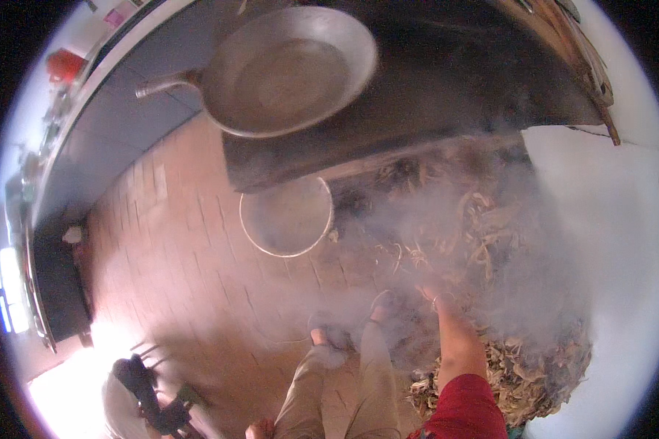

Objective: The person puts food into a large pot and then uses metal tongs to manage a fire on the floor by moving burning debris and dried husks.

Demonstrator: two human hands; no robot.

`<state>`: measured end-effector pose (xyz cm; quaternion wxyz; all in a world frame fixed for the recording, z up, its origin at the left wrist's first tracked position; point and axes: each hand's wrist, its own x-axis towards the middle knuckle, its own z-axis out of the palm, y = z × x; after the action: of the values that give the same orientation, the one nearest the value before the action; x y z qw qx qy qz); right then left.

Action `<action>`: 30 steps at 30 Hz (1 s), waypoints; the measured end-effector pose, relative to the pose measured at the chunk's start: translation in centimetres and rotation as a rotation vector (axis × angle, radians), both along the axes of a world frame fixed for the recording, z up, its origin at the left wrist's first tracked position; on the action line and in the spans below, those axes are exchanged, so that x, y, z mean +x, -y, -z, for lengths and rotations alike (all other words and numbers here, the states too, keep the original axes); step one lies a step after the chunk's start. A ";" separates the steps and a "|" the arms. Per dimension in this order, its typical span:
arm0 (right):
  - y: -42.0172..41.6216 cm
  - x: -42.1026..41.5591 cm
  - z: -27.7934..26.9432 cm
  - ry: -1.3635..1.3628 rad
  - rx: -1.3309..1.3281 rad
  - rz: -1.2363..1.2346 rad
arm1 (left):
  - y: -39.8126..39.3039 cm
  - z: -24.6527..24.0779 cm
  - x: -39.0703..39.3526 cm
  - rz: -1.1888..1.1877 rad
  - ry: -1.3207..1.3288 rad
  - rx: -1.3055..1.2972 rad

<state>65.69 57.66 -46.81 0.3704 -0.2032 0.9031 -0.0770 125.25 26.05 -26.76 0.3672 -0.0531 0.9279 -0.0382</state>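
Note:
My right hand (429,291) reaches down past my right foot into thick smoke, with a bracelet at its wrist. It is nearest to thin dry strips (409,258) at the edge of a heap of dried husks or leaves (519,367). Smoke blurs the fingers, so what they hold, if anything, is unclear. My left hand (261,429) is partly cut off at the bottom edge, beside my left leg; its fingers look curled. Ahead on the floor stands a round pan or basin (285,219), partly tucked under the dark ledge of a stove (445,77).
A large metal frying pan (291,77) rests on the stove ledge, its handle pointing left. Wooden sticks (582,60) lean at the upper right beside a white wall (609,181). A dark piece of furniture (148,378) stands lower left on the tiled floor (186,236).

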 end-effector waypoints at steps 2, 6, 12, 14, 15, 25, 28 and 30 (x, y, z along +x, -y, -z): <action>0.4 -0.5 -0.4 0.136 0.008 0.069 | -0.4 -0.2 -0.4 -0.004 0.078 -0.004; -3.1 0.2 2.7 0.267 -0.025 0.339 | -1.5 -2.3 -6.1 -0.303 0.201 0.118; -3.0 0.9 2.6 0.104 0.054 0.415 | -1.2 -4.0 -8.8 -0.790 0.346 0.078; -4.5 0.9 2.0 0.092 0.063 0.342 | -1.5 -3.6 -8.3 -0.767 0.193 0.094; -8.5 0.4 2.0 0.051 0.108 0.212 | -2.0 -2.8 -9.4 -0.802 0.091 0.171; -6.5 4.8 -20.1 0.425 -0.304 0.757 | -0.7 -1.9 -8.1 -0.789 0.125 0.202; -5.4 6.1 -25.7 0.459 -0.617 1.058 | -1.4 -0.4 -9.3 -1.714 -0.086 0.530; -4.3 6.1 -26.6 0.496 -0.806 1.168 | -1.0 -0.6 -9.0 -1.202 -0.212 0.456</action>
<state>71.80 61.98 -20.26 0.3586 0.2122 0.6561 -0.6292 116.24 27.08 -26.14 0.2328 -0.4872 0.7524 0.3773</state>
